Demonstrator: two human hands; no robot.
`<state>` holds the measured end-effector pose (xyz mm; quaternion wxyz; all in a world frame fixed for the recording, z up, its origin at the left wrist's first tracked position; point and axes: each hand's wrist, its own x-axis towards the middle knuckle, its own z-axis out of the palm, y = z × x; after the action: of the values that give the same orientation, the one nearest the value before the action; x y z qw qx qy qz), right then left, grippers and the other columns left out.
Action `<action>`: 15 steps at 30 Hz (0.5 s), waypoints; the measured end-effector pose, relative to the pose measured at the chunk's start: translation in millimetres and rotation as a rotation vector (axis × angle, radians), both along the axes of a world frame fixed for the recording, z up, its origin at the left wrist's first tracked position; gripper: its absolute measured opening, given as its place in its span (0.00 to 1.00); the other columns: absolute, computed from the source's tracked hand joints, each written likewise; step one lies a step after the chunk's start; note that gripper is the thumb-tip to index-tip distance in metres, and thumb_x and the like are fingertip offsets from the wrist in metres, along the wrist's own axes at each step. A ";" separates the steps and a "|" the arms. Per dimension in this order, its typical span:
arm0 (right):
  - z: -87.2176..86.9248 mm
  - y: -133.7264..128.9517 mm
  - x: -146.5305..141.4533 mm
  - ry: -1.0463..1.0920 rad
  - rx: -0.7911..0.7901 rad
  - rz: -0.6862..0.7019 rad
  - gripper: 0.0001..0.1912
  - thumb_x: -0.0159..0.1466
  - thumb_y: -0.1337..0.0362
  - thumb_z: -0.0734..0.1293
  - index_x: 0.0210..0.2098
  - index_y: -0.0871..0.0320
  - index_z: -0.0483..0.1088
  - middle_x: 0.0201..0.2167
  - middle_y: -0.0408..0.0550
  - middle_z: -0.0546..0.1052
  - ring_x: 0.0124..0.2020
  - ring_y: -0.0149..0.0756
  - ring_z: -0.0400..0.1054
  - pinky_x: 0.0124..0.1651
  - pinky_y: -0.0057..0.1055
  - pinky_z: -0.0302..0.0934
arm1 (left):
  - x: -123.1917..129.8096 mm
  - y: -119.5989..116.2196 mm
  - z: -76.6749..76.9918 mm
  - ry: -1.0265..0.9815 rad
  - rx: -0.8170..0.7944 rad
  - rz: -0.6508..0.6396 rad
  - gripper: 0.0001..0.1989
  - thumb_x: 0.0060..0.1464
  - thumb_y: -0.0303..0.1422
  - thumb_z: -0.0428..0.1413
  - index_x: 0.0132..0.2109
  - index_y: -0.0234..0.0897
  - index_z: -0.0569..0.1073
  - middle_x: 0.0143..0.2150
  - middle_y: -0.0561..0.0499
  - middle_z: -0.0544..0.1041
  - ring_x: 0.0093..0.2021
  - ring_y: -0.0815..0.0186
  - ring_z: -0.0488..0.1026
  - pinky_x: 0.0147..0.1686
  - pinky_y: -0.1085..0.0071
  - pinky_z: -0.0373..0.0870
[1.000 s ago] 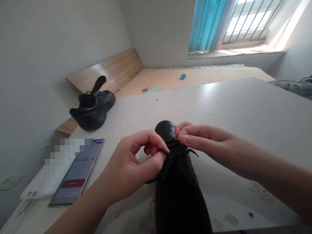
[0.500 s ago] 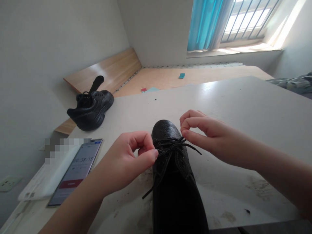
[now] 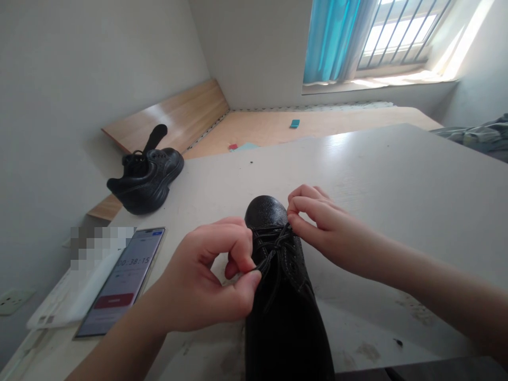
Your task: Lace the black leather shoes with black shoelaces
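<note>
A black leather shoe [image 3: 266, 211] stands on the white table, its toe pointing away from me. Its thin black shoelace [image 3: 277, 246] crosses in a knot over the front of the shoe. On the left side, my left hand [image 3: 216, 275] pinches a part of the lace between thumb and forefinger. My right hand [image 3: 317, 217] is closed on another part of the lace at the right of the toe. A loose lace end hangs over the dark opening of the shoe.
Another black shoe [image 3: 146, 180] lies at the left back of the white table [image 3: 357, 174]. A phone [image 3: 123, 280] showing a timer lies at the left beside a whitish packet [image 3: 63, 301]. Beyond is a wooden surface [image 3: 333, 120] with a small teal piece [image 3: 295, 124].
My left hand has moved down and nearer to me, pulling its part of the lace that way. My right hand has shifted slightly left, closer to the toe.
</note>
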<state>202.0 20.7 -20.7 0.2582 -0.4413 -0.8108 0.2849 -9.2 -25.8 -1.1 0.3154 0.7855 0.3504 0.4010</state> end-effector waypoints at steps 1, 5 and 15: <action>-0.2 -0.7 -0.8 0.002 0.006 -0.001 0.09 0.66 0.63 0.56 0.29 0.55 0.59 0.38 0.48 0.66 0.46 0.41 0.58 0.53 0.43 0.55 | 0.3 -0.1 0.4 0.001 0.023 -0.016 0.13 0.42 0.17 0.53 0.23 0.39 0.60 0.22 0.56 0.62 0.25 0.70 0.60 0.23 0.72 0.59; -3.1 0.1 -1.0 -0.027 0.104 -0.025 0.08 0.67 0.65 0.56 0.29 0.55 0.58 0.39 0.48 0.66 0.46 0.42 0.59 0.53 0.45 0.55 | -2.7 2.0 -0.2 0.014 -0.036 -0.072 0.12 0.44 0.17 0.53 0.25 0.38 0.62 0.23 0.57 0.63 0.25 0.71 0.61 0.25 0.73 0.60; 19.2 -63.8 -0.2 0.013 0.598 0.054 0.04 0.70 0.66 0.57 0.39 0.55 0.62 0.35 0.48 0.72 0.30 0.33 0.67 0.32 0.30 0.63 | -6.2 17.1 -11.4 -0.150 -0.412 0.154 0.17 0.59 0.32 0.48 0.22 0.38 0.66 0.22 0.56 0.64 0.26 0.70 0.59 0.26 0.71 0.56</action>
<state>201.8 -43.1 -1.5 0.3740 -0.3222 -0.8686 0.0431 -15.4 -8.8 -12.4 0.4629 0.6435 0.4591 0.4012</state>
